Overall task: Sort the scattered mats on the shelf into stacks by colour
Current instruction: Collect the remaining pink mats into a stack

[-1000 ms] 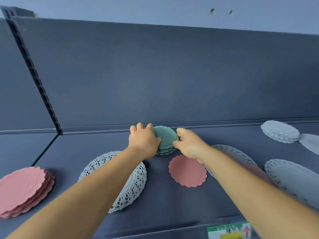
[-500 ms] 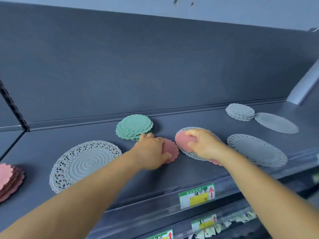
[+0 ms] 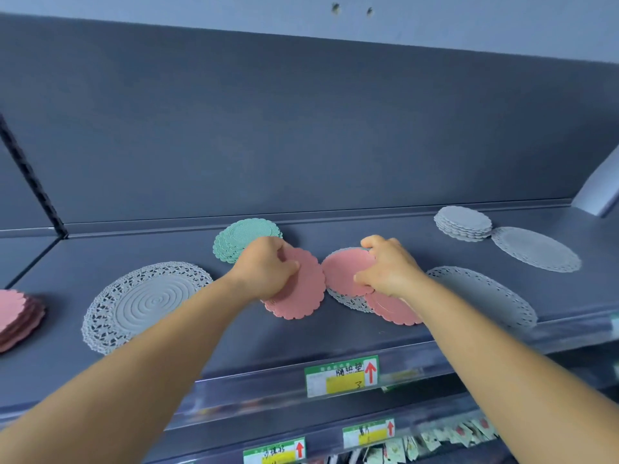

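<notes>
My left hand [image 3: 266, 267] grips a small pink scalloped mat [image 3: 299, 289] and tilts it up off the shelf. My right hand [image 3: 388, 267] pinches another small pink mat [image 3: 345, 271], lifted above a grey lace mat [image 3: 348, 299] and a larger pink mat [image 3: 393, 308] that lie under it. A stack of green mats [image 3: 243, 237] sits just behind my left hand. A pink stack [image 3: 16, 318] lies at the far left edge.
A big grey lace mat [image 3: 140, 301] lies left of my left arm. At the right lie another grey lace mat [image 3: 482, 294], a small grey stack [image 3: 464, 222] and a flat grey mat [image 3: 536, 247]. Price labels [image 3: 341, 375] line the shelf's front rail.
Both hands left the green stack and came forward. Each took hold of a small pink mat and raised it off the shelf; the two mats now nearly meet edge to edge.
</notes>
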The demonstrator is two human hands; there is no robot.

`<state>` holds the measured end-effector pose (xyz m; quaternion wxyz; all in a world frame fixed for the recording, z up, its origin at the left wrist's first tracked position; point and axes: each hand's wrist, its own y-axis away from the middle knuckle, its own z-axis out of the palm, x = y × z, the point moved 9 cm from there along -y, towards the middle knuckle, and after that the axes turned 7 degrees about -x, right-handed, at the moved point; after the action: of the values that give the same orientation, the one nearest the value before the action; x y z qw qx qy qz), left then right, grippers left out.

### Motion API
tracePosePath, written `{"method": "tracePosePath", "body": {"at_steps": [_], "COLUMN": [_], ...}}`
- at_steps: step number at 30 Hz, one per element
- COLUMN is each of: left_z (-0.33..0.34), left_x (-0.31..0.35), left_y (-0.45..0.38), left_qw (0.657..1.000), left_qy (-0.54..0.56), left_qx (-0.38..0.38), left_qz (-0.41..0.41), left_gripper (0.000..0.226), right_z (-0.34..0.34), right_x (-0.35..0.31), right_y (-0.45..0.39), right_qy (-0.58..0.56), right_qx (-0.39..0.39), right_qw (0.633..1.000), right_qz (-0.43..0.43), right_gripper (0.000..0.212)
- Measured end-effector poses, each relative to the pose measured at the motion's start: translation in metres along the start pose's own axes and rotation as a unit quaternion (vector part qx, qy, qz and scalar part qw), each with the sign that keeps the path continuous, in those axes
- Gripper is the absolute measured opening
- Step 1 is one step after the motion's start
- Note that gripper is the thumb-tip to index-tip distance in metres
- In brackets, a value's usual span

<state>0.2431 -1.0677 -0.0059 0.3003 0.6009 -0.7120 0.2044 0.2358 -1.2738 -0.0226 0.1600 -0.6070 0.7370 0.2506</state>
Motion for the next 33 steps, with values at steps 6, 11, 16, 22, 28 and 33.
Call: {"method": "tracePosePath", "body": {"at_steps": [6, 11, 16, 22, 28, 33], "left_z": [0.014, 0.039, 0.045, 0.046, 0.037, 0.030], "left_x": [0.025, 0.048, 0.044, 0.040, 0.034, 0.028], "left_y": [-0.006, -0.016, -0.025, -0.030, -0.027, -0.018], "left_qw": [0.992, 0.991, 0.993, 0.999, 0.995, 0.989], "left_qy": [0.125, 0.128, 0.118, 0.039, 0.066, 0.097], "left_qx": [-0.006, -0.028, 0.005, 0.024, 0.065, 0.105], "left_qz": [0.009, 0.027, 0.004, -0.013, -0.033, -0.047], "left_gripper": [0.011, 0.010, 0.028, 0.009, 0.012, 0.008], "right_z": [-0.018, -0.026, -0.028, -0.015, -0.034, -0.049], "right_x": [0.007, 0.016, 0.029, 0.040, 0.046, 0.038], "right_y": [-0.006, 0.003, 0.019, 0.027, 0.014, 0.011], "right_qy": [-0.198, -0.265, -0.026, 0.073, 0.024, -0.089], "right_qx": [0.035, 0.013, -0.042, -0.105, -0.042, -0.034], "right_qw": [0.977, 0.958, 0.994, 0.986, 0.995, 0.985], "right_qz": [-0.074, -0.106, -0.098, -0.103, -0.084, -0.145], "right_gripper": [0.025, 0.025, 0.047, 0.074, 0.044, 0.017]}}
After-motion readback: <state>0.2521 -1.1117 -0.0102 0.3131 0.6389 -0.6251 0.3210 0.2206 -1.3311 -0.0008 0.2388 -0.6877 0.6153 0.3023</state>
